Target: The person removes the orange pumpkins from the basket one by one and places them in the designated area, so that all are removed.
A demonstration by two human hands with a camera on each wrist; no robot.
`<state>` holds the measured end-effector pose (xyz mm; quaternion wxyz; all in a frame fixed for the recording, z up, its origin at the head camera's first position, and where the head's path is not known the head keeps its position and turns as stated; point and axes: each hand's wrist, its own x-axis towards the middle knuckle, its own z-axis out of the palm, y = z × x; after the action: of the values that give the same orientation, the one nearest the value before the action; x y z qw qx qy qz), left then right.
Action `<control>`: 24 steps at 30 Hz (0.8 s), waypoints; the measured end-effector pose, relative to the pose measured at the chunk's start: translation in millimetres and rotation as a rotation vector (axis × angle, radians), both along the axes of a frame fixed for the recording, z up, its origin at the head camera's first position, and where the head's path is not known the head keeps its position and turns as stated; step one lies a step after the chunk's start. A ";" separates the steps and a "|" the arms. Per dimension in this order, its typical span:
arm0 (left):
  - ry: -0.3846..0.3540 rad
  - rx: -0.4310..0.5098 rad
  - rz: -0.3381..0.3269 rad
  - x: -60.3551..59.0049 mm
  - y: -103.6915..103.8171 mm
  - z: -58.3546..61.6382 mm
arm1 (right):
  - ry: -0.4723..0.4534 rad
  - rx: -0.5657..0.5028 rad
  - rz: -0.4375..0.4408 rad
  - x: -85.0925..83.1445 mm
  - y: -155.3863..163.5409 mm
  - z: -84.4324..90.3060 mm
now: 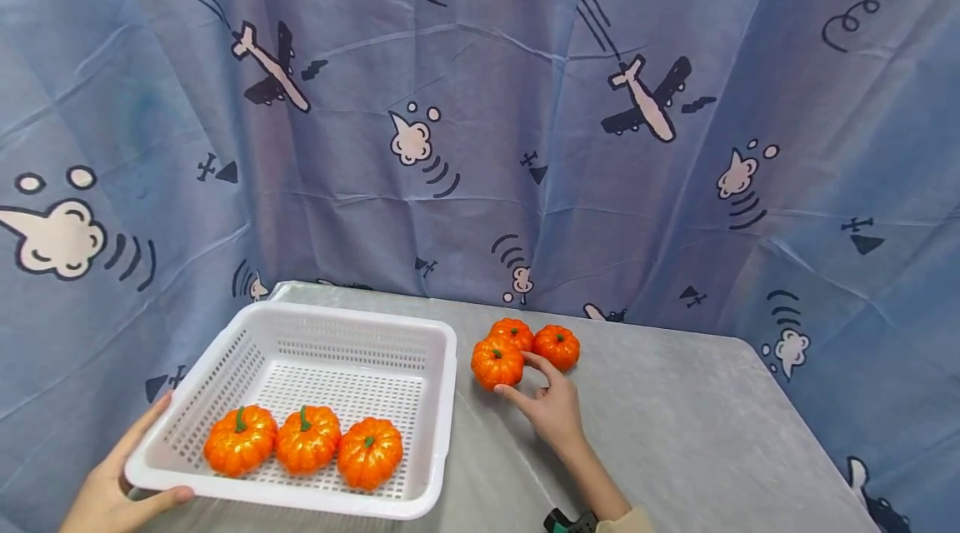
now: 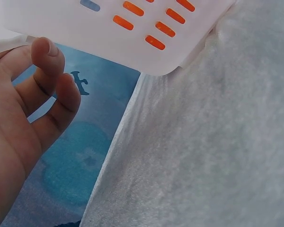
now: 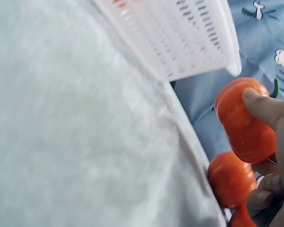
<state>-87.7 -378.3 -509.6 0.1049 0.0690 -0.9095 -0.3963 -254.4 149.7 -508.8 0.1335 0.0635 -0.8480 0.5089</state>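
The right hand [image 1: 551,408] reaches to a cluster of three small orange pumpkins near the middle of the desk's far edge. Its thumb and fingers curl round the front pumpkin [image 1: 497,362], the one nearest the basket; in the right wrist view the thumb presses on that pumpkin's side and the fingers [image 3: 260,198] fold in beneath it. The pumpkin sits on the desk [image 1: 675,433], touching the two others behind it: the rear pumpkin [image 1: 513,333] and the right pumpkin [image 1: 557,346], which lies just beside the hand's fingertips.

The left hand [image 1: 112,487] holds the white basket [image 1: 442,400] at its near left corner, at the desk's near left edge. The thumb lies curled over the rim and the palm is against the outer wall (in the left wrist view the fingers [image 2: 47,64] are loosely bent just under the basket's slotted underside, and whether they touch it cannot be told). That corner of the basket appears to overhang the desk's left edge.

Inside the basket three more pumpkins lie in a row along the near wall, each touching its neighbour: the left one [image 1: 240,440], the middle one [image 1: 307,439] and the third [image 1: 369,452], all with green stems up.

Behind the desk and down its left side hangs a blue curtain [image 1: 480,141] printed with aeroplanes and clouds.
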 end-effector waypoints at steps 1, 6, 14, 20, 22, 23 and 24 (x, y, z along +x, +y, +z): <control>-0.003 0.001 0.001 0.5 0.0 0.6 | 0.004 0.014 0.000 0.1 1.5 -4.0; 0.073 0.018 -0.029 4.0 -0.7 -0.4 | 0.040 0.057 -0.038 -1.9 9.7 -20.0; 0.201 0.067 -0.083 6.9 5.2 -6.0 | 0.065 0.097 -0.019 -2.6 17.5 -23.4; 0.211 0.103 -0.098 8.3 4.3 -3.9 | 0.044 0.142 0.013 -4.7 14.6 -21.1; 0.180 0.113 -0.092 8.8 2.6 -1.9 | 0.039 0.143 0.019 -3.9 12.4 -21.2; 0.160 0.119 -0.090 8.8 2.0 -0.4 | 0.035 0.138 0.021 -3.2 11.2 -21.2; 0.154 0.126 -0.091 8.3 1.5 1.0 | 0.032 0.135 0.021 -2.9 10.4 -20.6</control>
<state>-79.4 -376.7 -508.6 0.1517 0.0034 -0.8743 -0.4611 -257.3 160.1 -529.4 0.1370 0.0895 -0.8775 0.4508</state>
